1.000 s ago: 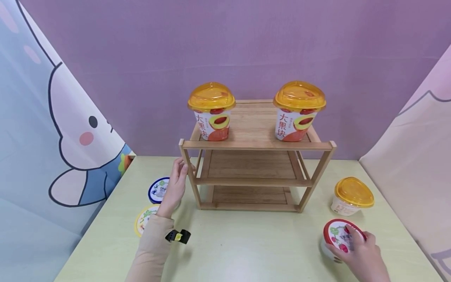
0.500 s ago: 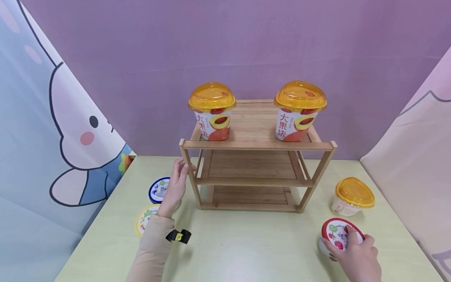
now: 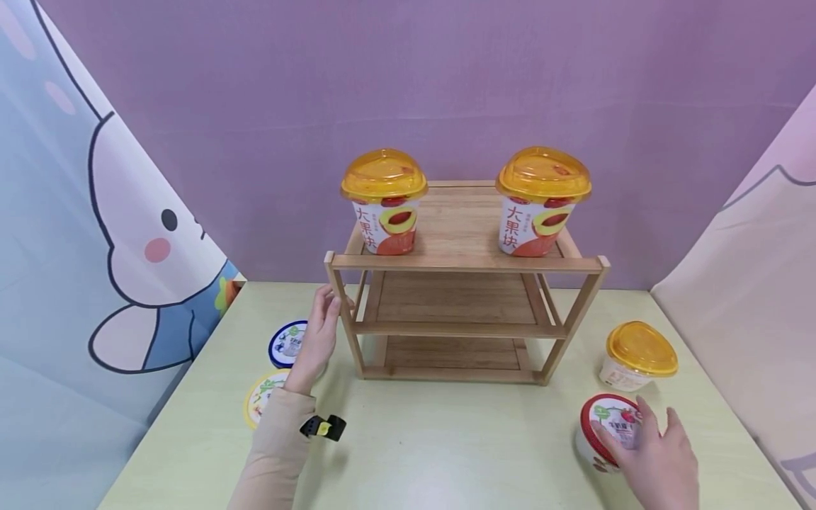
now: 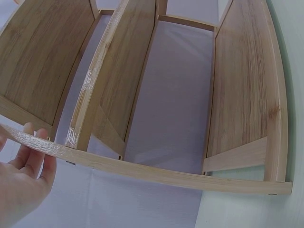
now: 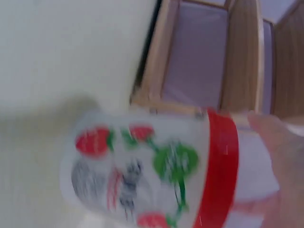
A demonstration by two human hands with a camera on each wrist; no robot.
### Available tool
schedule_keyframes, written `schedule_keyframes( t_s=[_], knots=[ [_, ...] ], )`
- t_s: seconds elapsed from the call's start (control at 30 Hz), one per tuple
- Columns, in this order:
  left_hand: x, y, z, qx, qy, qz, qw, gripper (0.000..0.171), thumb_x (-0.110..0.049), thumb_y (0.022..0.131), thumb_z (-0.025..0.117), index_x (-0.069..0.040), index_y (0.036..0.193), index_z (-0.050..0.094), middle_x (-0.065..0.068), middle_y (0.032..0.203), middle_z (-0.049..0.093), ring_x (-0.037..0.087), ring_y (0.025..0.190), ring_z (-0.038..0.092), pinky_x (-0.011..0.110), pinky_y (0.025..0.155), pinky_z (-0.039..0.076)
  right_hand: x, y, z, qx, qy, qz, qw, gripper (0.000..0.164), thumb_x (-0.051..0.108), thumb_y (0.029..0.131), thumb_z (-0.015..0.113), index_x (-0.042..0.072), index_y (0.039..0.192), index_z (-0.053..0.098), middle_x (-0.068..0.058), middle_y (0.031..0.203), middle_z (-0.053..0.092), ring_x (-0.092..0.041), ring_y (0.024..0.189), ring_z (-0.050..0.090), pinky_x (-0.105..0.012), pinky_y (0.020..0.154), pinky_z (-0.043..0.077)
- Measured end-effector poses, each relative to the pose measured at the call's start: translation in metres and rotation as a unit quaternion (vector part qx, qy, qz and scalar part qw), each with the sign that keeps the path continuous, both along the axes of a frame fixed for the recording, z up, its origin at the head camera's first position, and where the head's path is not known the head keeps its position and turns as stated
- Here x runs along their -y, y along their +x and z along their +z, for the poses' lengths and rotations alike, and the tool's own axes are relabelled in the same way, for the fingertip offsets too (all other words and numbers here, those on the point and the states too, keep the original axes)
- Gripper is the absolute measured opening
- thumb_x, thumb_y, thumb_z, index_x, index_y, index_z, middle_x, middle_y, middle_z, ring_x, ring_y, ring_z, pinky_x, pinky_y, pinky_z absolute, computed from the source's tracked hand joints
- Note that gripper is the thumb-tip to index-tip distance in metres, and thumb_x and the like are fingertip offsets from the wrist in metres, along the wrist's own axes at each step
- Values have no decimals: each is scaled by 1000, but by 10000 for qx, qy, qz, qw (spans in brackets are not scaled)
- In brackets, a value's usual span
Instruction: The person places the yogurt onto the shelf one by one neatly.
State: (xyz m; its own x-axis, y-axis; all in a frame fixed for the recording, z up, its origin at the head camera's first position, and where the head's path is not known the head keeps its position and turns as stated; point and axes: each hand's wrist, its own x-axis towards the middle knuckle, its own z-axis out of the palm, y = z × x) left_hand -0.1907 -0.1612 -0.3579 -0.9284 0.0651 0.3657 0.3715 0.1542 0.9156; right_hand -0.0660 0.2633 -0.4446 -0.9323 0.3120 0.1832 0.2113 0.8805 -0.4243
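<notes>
A three-tier wooden shelf rack (image 3: 455, 234) stands at the table's middle. My left hand (image 3: 321, 329) holds its left front post; in the left wrist view the fingers (image 4: 35, 164) pass behind the rail. At the front right, a white tub with a red lid (image 3: 602, 418) stands on the table, strawberries printed on it. Over the tub's right side is my right hand (image 3: 666, 457), its fingers spread and straight, thumb close over the lid. Blurred in the right wrist view, the tub (image 5: 142, 166) shows its red rim close to the hand (image 5: 287, 175).
Two orange-lidded cups, a left cup (image 3: 392, 227) and a right cup (image 3: 532, 223), stand on the top tier. Another orange-lidded cup (image 3: 627, 372) sits behind the red-lidded tub. Left of the rack are a blue-lidded tub (image 3: 287, 343) and a yellow-lidded tub (image 3: 261, 393), partly hidden by the arm.
My right hand's fingers have lifted off the red lid and spread apart; the tub had shifted slightly left earlier. The left hand keeps its place on the post.
</notes>
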Motion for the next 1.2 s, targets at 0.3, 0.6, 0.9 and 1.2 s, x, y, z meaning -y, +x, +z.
schedule_keyframes(
  t_s=[0.3,0.6,0.9,1.2],
  knots=[
    [-1,0,0,-37,36,-26,10000,30,-7,97,26,8,123,28,34,103,42,43,104,41,44,96,25,-42,4,-8,21,-660,1785,9817,69,21,71,73,-5,125,39,-36,129,23,-57,105,29,-71,69,27],
    [-1,-1,0,0,10,13,10000,30,-7,97,25,8,123,28,33,104,43,41,106,41,45,96,25,-57,10,-18,641,-817,2074,9727,77,27,72,72,-2,132,33,-33,134,21,-56,106,32,-67,70,34],
    [0,0,0,23,-25,79,10000,27,-8,97,26,4,122,31,33,103,44,39,104,43,43,94,27,-47,6,-15,635,-642,1726,9808,80,35,68,75,-7,126,40,-31,125,29,-50,99,38,-63,69,39],
    [-1,0,1,-80,-16,65,9999,27,-5,97,25,6,121,31,32,102,44,41,104,43,40,97,26,-29,6,-16,302,-328,1381,9894,82,39,66,75,-14,120,43,-33,117,31,-50,92,42,-60,71,41]
  ],
)
